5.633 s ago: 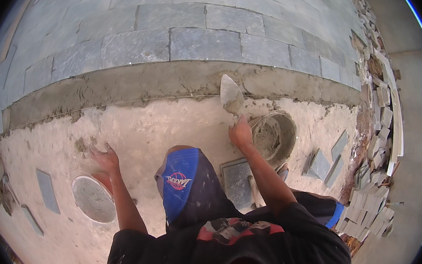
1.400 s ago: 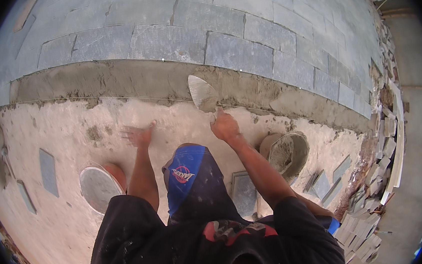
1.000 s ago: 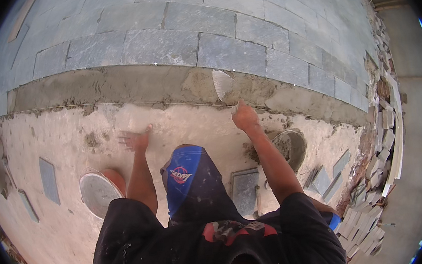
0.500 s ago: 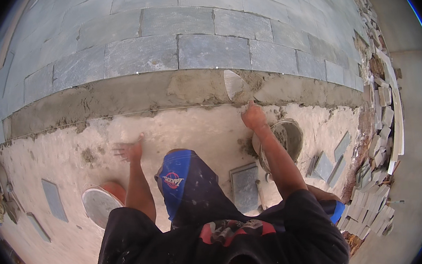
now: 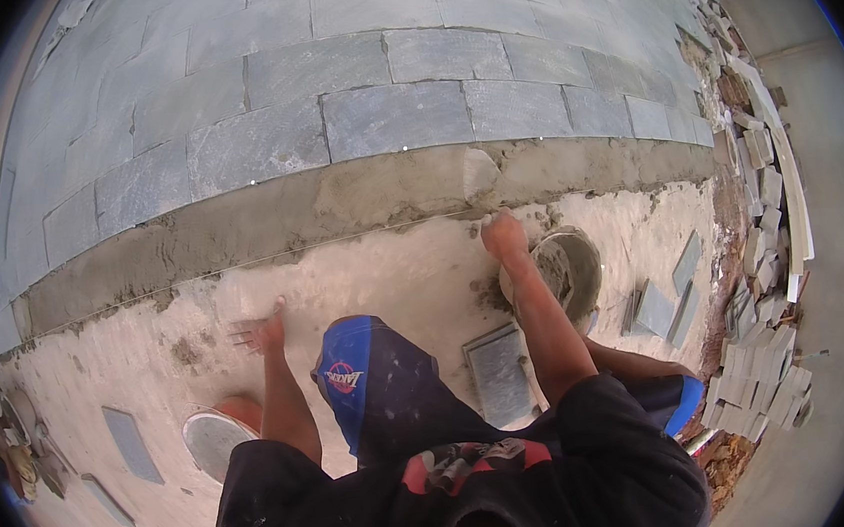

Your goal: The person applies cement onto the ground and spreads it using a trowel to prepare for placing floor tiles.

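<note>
My right hand [image 5: 505, 236] is closed round the handle of a trowel, whose pale pointed blade [image 5: 479, 172] lies against the grey mortar bed [image 5: 237, 217]. Most of the handle is hidden by my fingers. The mortar runs as a long strip along the lowest row of grey-blue stone tiles [image 5: 395, 120]. My left hand [image 5: 266, 333] holds nothing; its fingers are spread over the pale, rough surface, left of my knee. A thin string [image 5: 178, 283] stretches along the near edge of the mortar.
Beside my right forearm stands a bucket with mortar [image 5: 585, 267]; another bucket [image 5: 219, 440] is near my left forearm. Loose tiles lie by my knee [image 5: 500, 375], at the right [image 5: 655, 309] and at the left [image 5: 133, 445]. Stacked stone pieces [image 5: 759, 382] line the right edge.
The view has shifted and turned slightly. The trowel blade has turned a little on the mortar, with my right hand still around its handle. My left hand stays spread.
</note>
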`<control>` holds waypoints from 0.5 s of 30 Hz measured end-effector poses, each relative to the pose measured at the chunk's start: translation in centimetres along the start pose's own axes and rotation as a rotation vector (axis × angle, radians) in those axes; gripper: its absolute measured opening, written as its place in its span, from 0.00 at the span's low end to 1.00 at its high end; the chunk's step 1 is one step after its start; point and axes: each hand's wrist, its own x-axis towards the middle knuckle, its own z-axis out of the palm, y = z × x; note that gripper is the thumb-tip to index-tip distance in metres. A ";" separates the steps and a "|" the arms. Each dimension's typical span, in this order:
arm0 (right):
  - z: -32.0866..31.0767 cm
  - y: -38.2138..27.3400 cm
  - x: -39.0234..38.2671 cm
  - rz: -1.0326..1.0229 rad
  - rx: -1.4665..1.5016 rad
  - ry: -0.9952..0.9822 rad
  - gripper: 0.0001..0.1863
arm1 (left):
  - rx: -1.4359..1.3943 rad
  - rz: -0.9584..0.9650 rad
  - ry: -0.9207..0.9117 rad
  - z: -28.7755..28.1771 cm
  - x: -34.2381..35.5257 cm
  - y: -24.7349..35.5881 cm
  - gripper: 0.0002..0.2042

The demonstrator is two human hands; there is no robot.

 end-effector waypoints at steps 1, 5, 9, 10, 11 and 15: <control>-0.1 -0.3 -0.1 0.007 0.007 -0.002 0.23 | -0.026 0.021 -0.022 -0.3 0.1 -0.4 0.57; 0.2 -0.8 0.0 0.024 0.052 0.038 0.23 | -0.063 0.060 -0.046 0.0 1.5 -1.6 0.62; 0.8 0.8 0.6 0.044 0.057 0.090 0.21 | -0.035 -0.054 0.049 0.2 0.7 -0.4 0.71; 1.2 2.1 1.3 0.041 0.063 0.117 0.20 | -0.029 -0.050 0.059 0.5 0.8 -0.1 0.72; 1.3 2.4 1.3 0.033 0.068 0.134 0.20 | -0.017 -0.056 0.073 0.8 1.0 -0.7 0.73; 1.0 1.9 1.4 -0.137 0.074 0.107 0.21 | -0.039 -0.020 0.046 1.5 3.1 -2.3 0.75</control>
